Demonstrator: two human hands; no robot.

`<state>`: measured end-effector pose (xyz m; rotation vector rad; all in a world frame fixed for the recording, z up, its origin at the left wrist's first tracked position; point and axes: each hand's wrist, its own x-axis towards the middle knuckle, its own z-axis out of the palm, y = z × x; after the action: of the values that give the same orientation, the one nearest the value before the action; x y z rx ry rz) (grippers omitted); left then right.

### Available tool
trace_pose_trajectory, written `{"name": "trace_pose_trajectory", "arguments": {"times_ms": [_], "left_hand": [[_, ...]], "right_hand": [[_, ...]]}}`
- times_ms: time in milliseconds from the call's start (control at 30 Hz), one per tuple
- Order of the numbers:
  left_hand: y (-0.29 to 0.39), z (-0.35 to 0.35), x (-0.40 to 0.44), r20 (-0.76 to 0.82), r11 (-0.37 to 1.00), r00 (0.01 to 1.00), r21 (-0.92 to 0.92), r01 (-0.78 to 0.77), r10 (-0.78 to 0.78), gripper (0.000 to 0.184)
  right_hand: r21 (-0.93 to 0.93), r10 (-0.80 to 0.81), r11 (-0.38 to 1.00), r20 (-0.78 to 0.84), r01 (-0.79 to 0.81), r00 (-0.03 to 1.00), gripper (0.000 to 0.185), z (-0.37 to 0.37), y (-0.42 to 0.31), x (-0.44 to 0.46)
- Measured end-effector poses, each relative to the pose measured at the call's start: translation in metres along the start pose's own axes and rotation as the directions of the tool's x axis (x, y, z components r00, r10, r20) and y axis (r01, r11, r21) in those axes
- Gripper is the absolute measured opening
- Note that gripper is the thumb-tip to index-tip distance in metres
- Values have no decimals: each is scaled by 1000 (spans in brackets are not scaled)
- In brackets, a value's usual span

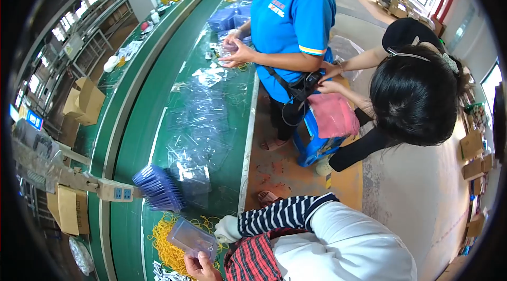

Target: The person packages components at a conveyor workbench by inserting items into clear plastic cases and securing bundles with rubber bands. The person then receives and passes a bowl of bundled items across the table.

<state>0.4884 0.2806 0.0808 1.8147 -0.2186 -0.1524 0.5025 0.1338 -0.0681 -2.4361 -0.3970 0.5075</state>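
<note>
My left hand [202,269], bare at the fingers, grips the lower end of a clear plastic box [193,239], with the thumb on top of it. Beside the box's right edge is my right hand [227,229] in a white glove, below a black-and-white striped sleeve. Its fingers are curled, and whatever they may hold is hidden. A heap of yellow elastic bands [168,244] lies under and around the box, some strands reaching toward the glove. Just beyond the heap stands a row of stacked bluish plastic boxes [158,188].
Clear plastic pieces [198,122] cover the green conveyor belt [138,143]. A co-worker in a blue shirt [290,17] stands farther along, handling a box. Another person [417,96] bends beside a blue stool [317,143] with a pink cloth. Cartons [84,101] line the far side.
</note>
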Motion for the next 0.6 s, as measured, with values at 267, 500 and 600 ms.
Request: {"name": "trace_pose_trajectory", "arguments": {"times_ms": [267, 500, 600], "left_hand": [[6, -10, 2, -148, 999, 988, 33, 38, -33, 19], [-14, 3, 17, -42, 993, 994, -60, 103, -106, 14], [-18, 6, 21, 35, 997, 997, 30, 71, -72, 17]], "right_hand": [[366, 39, 930, -156, 22, 987, 27, -53, -27, -22], [920, 39, 288, -288, 265, 957, 77, -98, -39, -34], [913, 16, 312, -280, 261, 960, 87, -107, -46, -39]]}}
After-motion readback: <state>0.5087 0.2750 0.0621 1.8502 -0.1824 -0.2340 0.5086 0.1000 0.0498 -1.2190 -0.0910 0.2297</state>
